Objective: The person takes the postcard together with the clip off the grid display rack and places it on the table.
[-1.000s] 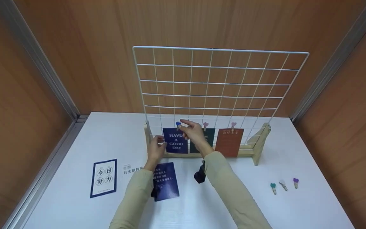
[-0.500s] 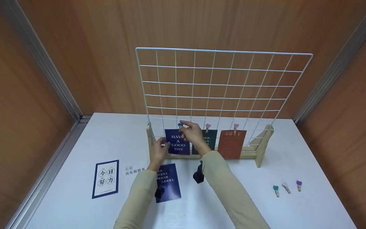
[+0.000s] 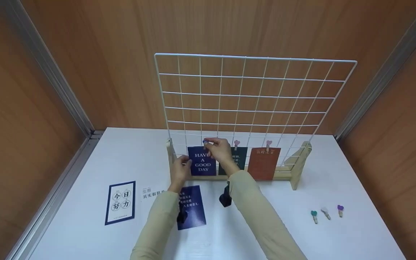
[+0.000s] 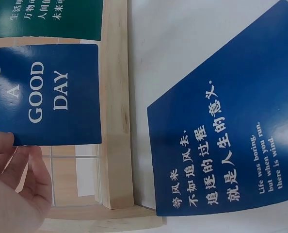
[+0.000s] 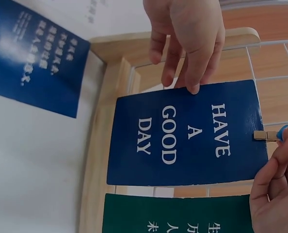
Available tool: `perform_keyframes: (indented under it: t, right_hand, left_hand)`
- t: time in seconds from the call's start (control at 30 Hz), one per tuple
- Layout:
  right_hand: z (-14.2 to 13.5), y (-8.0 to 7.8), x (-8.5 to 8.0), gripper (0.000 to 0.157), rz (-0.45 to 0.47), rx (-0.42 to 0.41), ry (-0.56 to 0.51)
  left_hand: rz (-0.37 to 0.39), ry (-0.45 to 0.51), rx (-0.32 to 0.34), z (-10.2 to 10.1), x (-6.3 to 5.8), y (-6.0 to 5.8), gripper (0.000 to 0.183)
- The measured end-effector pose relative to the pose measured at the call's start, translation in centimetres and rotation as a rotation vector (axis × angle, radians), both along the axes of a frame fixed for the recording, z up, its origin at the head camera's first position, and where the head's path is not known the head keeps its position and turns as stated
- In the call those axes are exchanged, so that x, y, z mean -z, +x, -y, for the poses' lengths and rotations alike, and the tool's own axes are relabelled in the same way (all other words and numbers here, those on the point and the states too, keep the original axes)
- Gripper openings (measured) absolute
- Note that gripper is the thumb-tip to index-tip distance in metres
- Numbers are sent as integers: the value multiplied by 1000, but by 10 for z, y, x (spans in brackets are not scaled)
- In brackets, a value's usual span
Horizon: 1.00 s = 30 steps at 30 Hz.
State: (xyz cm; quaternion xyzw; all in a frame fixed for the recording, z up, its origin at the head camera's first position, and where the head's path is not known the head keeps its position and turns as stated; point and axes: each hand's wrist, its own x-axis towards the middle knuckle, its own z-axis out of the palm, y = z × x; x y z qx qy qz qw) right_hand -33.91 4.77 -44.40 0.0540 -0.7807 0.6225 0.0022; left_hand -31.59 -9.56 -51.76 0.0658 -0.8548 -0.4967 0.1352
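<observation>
A dark blue card (image 3: 200, 169) lettered "HAVE A GOOD DAY" stands upright against the white wire grid (image 3: 255, 57). My left hand (image 3: 180, 171) holds its left edge, thumb (image 4: 1, 141) in front and other fingers reaching behind. At the card's top edge, my right hand (image 3: 223, 151) pinches a small wooden clothespin (image 5: 264, 136) with a blue heart; the clothespin's tip overlaps the card. To the right, a green card (image 3: 239, 159) and a rust-red card (image 3: 264, 164) hang from the grid by pink-heart clothespins.
The grid stands in a wooden base (image 3: 296, 173). On the white table lie a blue card (image 3: 193, 213) below my left wrist, a blue-framed card (image 3: 120, 203) and a white printed card (image 3: 150, 195) farther left, and several loose items, including a green-heart clothespin (image 3: 314, 216), at right.
My right index finger and thumb have drawn closer together at the blue-heart clothespin. The left hand keeps its place at the card's edge. The head view has shifted slightly.
</observation>
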Motion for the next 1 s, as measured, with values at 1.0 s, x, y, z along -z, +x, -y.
perform_keyframes:
  t: [1.0]
  right_hand:
    - [0,1,2,13,-304,166,150]
  left_hand:
    - [-5,-12,50,8,1,6,16]
